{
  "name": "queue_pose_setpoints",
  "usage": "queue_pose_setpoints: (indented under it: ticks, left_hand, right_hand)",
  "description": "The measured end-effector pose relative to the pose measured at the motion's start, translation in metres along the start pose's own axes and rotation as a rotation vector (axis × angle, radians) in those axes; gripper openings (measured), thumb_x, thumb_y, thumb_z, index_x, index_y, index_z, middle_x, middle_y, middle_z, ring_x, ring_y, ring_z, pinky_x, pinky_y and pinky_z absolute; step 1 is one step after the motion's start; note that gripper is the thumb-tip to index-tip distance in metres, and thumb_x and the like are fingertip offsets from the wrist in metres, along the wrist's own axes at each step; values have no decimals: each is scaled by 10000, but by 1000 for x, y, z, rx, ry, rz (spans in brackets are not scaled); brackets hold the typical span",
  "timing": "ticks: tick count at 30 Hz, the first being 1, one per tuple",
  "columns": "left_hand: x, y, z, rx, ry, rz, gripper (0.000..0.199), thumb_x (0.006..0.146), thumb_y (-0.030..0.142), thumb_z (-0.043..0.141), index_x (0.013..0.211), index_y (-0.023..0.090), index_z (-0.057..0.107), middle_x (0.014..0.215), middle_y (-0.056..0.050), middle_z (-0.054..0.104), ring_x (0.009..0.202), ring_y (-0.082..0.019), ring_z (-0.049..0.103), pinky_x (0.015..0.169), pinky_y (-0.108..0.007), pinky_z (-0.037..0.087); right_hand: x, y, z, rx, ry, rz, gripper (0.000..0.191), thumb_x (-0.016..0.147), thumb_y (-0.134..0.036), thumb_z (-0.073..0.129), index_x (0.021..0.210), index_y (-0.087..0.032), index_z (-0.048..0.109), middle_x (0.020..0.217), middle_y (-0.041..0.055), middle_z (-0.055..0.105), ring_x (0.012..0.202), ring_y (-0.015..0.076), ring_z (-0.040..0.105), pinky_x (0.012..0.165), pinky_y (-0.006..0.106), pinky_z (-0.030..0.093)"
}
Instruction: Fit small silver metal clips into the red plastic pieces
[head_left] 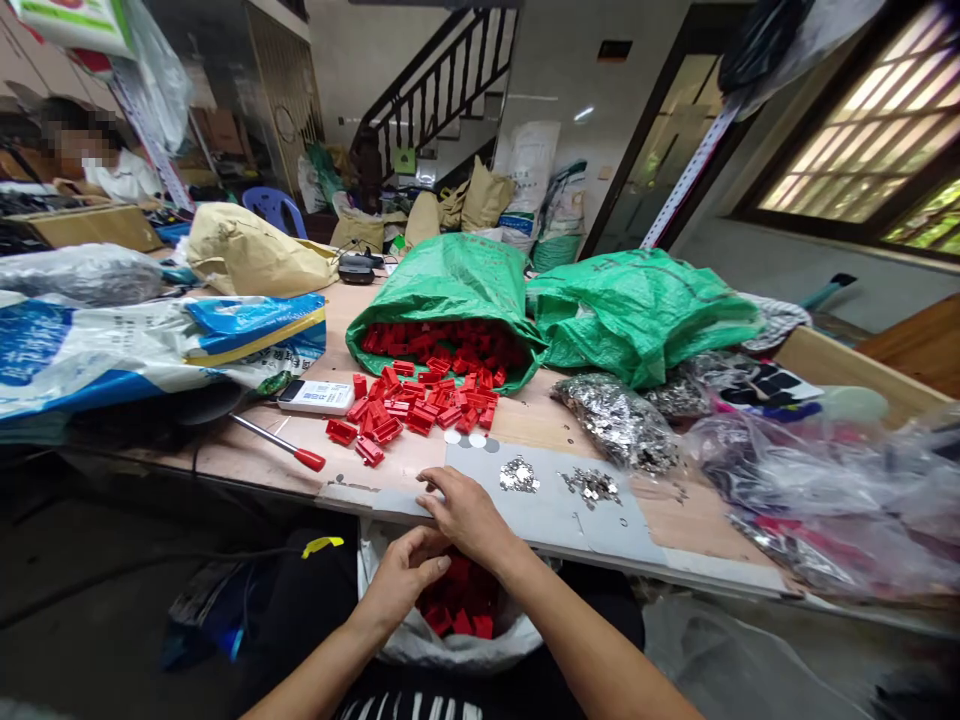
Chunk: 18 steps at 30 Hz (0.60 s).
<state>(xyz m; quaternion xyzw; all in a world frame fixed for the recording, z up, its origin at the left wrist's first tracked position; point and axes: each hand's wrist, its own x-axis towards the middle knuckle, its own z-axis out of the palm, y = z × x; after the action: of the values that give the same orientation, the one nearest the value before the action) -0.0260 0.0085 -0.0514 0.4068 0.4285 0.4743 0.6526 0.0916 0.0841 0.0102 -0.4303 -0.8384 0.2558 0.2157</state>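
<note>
The background is a workshop room with a staircase (450, 85) and a barred window (840, 125); a wooden desk (690, 530) spans the view. I use the open green woven sack (461, 270) as the reference for all positions, as seen from my camera.

Red plastic parts (422, 418) fill the mouth of the sack and lie loose on the desk directly in front of it. A second green sack (637, 310) lies just beside it on the right. To its front left I see a white handheld device (316, 397) and a metal rod with a red handle (309, 460). A blue and white plastic bag (142, 350) lies farther left. To its front right, a grey sheet (540, 520) carries two piles of small metal pieces (519, 475); a clear bag of metal pieces (619, 420) rests near the sheet.

In front of the sack, below the desk edge, a white bag (450, 650) stands open with more red parts inside. My left hand (405, 575) is positioned over this bag, fingers curled. My right hand (465, 508) is above and beyond it at the desk edge, fingers bent. I cannot tell whether either hand pinches a part.
</note>
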Motion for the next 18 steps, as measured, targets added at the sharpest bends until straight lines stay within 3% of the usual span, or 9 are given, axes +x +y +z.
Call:
queue_pose_setpoints:
  ticks: [5,9,13,16,18]
  left_hand:
    - [0,-3,-3,11,51,6,313,685,363,733,907,149,678,879,-86,708,850,-232,634,771,-332,473]
    - [-1,-3,-7,7,56,37,322,705,360,718,956,163,677,935,-89,708,918,-245,626,803,-333,469]
    - [-1,0,-16,64,79,68,273,739,339,678,935,150,666,914,-87,711,895,-228,634,789,-318,476]
    - [-2,0,-25,308,119,62,264,793,324,587,964,130,644,946,-111,711,872,-222,648,753,-317,496]
    - [-4,-3,-29,489,85,41,301,831,321,509,1020,120,631,987,-131,707,881,-227,656,748,-329,506]
  right_hand:
    - [54,-23,30,-212,-28,-6,248,894,-310,513,1112,-199,553,1079,79,620,965,200,605,808,302,462]
    - [84,-35,44,-358,-37,20,239,923,-345,446,1082,-190,536,1078,94,609,945,219,613,754,315,474]
    - [90,-34,48,-417,-35,39,234,922,-338,435,1050,-174,542,1053,106,623,899,222,626,731,315,472]
    - [80,-26,40,-414,-45,48,246,928,-347,414,1024,-174,559,1028,99,637,899,214,622,748,301,460]
    - [70,-17,30,-411,-48,62,276,937,-375,391,1026,-179,564,1026,94,640,920,205,610,764,288,447]
